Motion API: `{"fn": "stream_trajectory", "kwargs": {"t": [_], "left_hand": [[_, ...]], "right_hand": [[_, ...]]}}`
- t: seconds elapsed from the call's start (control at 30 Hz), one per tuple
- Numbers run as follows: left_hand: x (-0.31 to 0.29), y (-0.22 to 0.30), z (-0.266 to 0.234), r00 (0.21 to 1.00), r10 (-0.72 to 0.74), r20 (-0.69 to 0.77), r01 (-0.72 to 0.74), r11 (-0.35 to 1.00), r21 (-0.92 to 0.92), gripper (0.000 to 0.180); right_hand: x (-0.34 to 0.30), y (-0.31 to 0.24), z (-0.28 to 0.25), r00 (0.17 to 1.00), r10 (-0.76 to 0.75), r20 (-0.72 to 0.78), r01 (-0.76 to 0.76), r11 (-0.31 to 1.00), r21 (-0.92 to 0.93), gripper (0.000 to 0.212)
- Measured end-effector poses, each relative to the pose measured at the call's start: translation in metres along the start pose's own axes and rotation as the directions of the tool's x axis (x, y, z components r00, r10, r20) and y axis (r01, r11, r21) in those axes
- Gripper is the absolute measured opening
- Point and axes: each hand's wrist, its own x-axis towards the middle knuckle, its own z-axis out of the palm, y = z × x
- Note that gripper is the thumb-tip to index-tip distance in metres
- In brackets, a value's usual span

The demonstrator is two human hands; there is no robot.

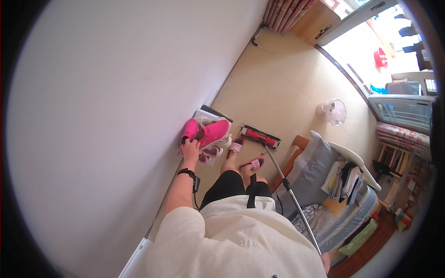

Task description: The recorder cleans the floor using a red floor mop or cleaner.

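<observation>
My left hand is closed on the heel ends of a pair of bright pink shoes, beside the white wall. Under and around them are white shoes and paler pink shoes, partly covered. At the lower right edge my right hand, mostly hidden by my shirt, is at the top of a mop's silver pole. The pole runs forward to a flat red and grey mop head on the floor, just ahead of my slippered feet.
A bed with folded clothes stands at my right. Beyond the mop head, a clear round bin sits on the tiled floor. An open door and bright doorway lie at the far right. A wooden chair stands past the bed.
</observation>
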Motion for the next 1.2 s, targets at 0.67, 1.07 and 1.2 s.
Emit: {"fn": "stream_trajectory", "kwargs": {"t": [0.67, 1.07, 1.2], "left_hand": [[-0.002, 0.037, -0.049, 0.854, -0.37, 0.365, 0.373, 0.925, 0.065, 0.056], [-0.129, 0.337, 0.057, -0.121, 0.177, 0.977, 0.221, 0.964, -0.147, 0.06], [-0.198, 0.38, 0.112, -0.449, -0.08, 0.89, 0.533, 0.776, 0.338, 0.079]], "right_hand": [[-0.05, -0.06, -0.015, 0.974, 0.169, -0.152, -0.154, 0.982, 0.105, 0.034], [-0.112, -0.12, -0.094, 0.884, -0.01, -0.467, 0.014, 1.0, 0.004, 0.017], [-0.13, -0.13, -0.1, 0.883, -0.105, -0.457, 0.088, 0.994, -0.059, 0.023]]}}
